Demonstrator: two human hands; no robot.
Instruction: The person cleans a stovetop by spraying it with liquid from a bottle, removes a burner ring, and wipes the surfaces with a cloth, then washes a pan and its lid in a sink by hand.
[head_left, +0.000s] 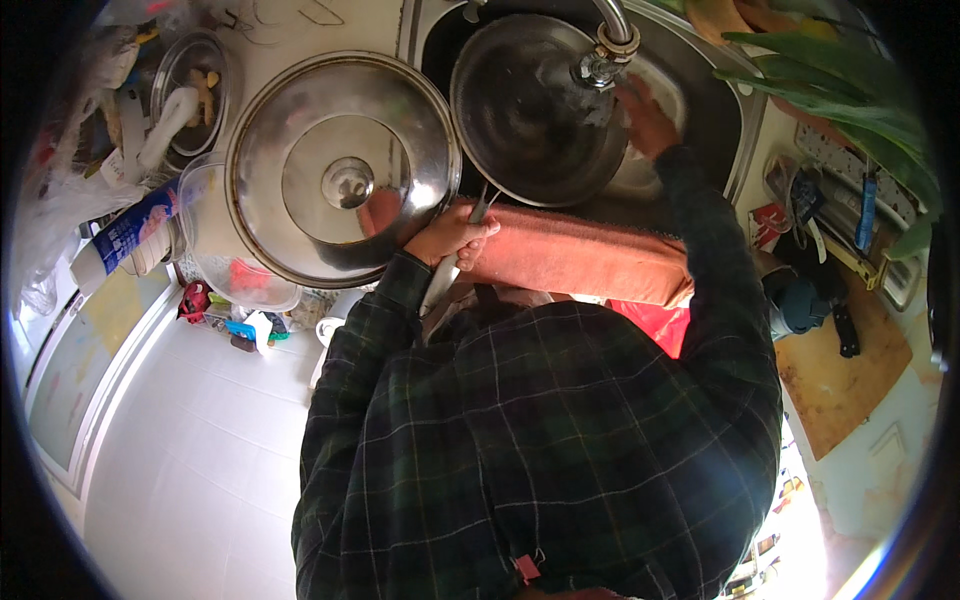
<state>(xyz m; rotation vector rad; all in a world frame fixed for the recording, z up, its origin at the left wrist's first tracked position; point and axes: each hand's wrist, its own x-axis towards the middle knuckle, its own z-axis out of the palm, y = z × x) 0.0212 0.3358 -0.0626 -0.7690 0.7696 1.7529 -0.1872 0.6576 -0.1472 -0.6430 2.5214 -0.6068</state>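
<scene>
My left hand (453, 237) grips the handle (442, 281) of a dark metal wok (525, 127), which lies tilted in the sink (709, 135) beneath the faucet (616, 37). Over the wok's right rim is my right hand (646, 116), blurred; its fingers are partly hidden beside the faucet head, so whether it holds anything cannot be told. Some wet shine shows inside the wok under the faucet. A large steel and glass lid (300, 142) rests on the counter left of the wok. An orange towel (585, 251) is laid along the sink's front edge.
At the left stand clear plastic containers (251, 289), an oval dish (161, 75) holding ginger-like pieces, and a blue and white packet (139, 229). Green leaves (840, 105) overhang the sink's right side. Further right are a wooden cutting board (847, 382) and a black-handled knife (847, 334).
</scene>
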